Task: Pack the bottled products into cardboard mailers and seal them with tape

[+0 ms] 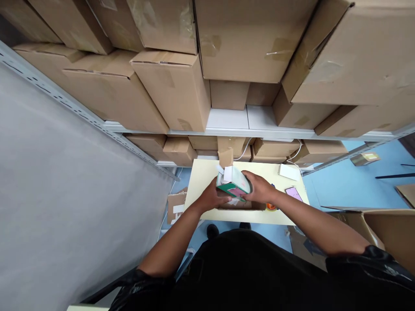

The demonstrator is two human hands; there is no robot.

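A small white and green carton (236, 183) is held tilted between my two hands, with its top flaps raised. My left hand (212, 198) grips its left side, and my right hand (257, 186) closes round its right side. Directly below lies an open brown cardboard box (241, 207), partly hidden by my hands and the carton. One raised brown flap (226, 157) shows behind the carton. What is inside the carton cannot be made out.
A pale table (201, 177) carries an orange tape roll (271, 207), a phone (293, 194) and a white box (289, 172). Shelves (227, 131) of cardboard boxes rise beyond it. A grey wall (81, 194) is on the left; a large open carton (387, 229) stands right.
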